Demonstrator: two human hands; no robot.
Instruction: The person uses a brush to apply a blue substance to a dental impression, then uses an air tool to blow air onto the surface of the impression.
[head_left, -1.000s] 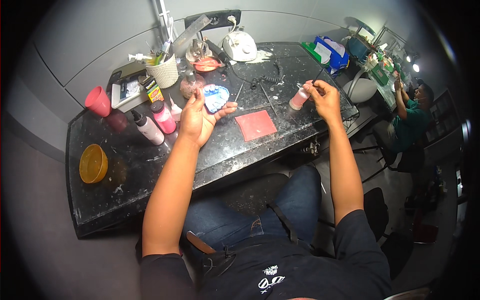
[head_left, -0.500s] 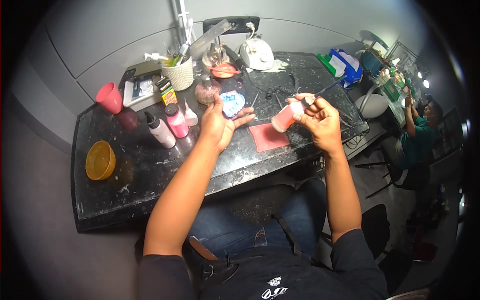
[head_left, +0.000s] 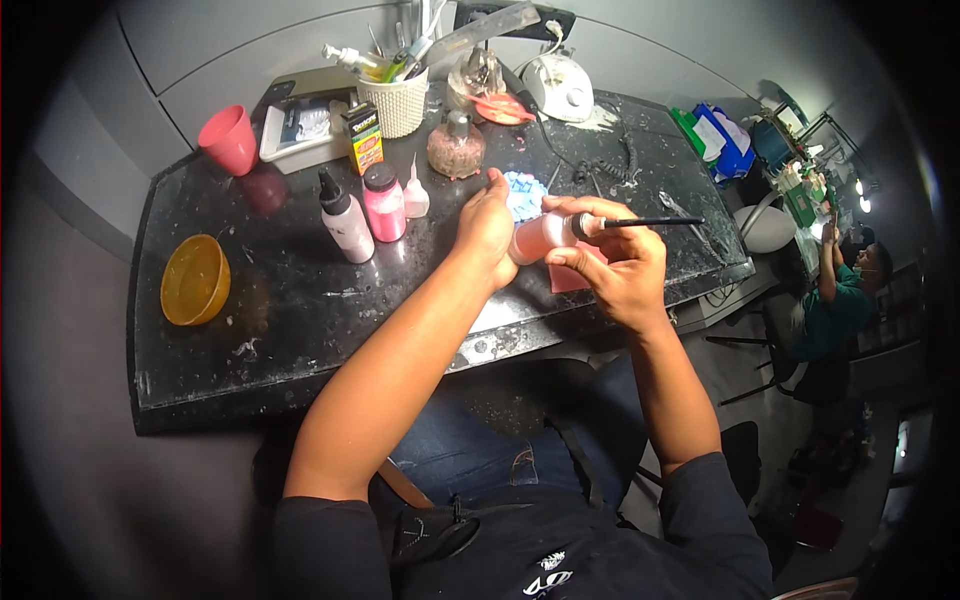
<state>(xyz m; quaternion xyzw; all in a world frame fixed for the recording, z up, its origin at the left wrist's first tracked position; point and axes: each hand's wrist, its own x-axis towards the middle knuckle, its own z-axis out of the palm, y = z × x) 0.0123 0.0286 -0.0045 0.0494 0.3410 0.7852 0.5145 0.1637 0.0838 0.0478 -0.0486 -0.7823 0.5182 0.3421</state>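
My left hand point(head_left: 487, 232) is closed around a blue dental cast point(head_left: 522, 190), partly hidden behind my fingers. My right hand point(head_left: 612, 262) grips a clear bottle of pink contents point(head_left: 540, 236), tipped on its side, its base against my left hand. A slim black brush-like handle point(head_left: 670, 221) extends rightward from the bottle's neck at my fingers. Behind the bottle and my right hand, a flat pink sheet point(head_left: 570, 283) lies on the black worktop point(head_left: 300, 350), partly covered. A round rough pinkish pot point(head_left: 455, 150) stands beyond my left hand.
Left: yellow bowl point(head_left: 195, 280), red cup point(head_left: 228, 140), white tray point(head_left: 295, 140), three small bottles point(head_left: 385, 210), tool holder point(head_left: 390, 110). Back: white device point(head_left: 560, 88), coiled cable point(head_left: 610, 170). Far right: blue-green bins point(head_left: 725, 145) and a person in green point(head_left: 840, 320) at another bench.
My right hand has lifted the pink bottle off the worktop, turned it sideways and carried it left to my left hand. My left hand has shifted rightward with the cast, its fingers curling more.
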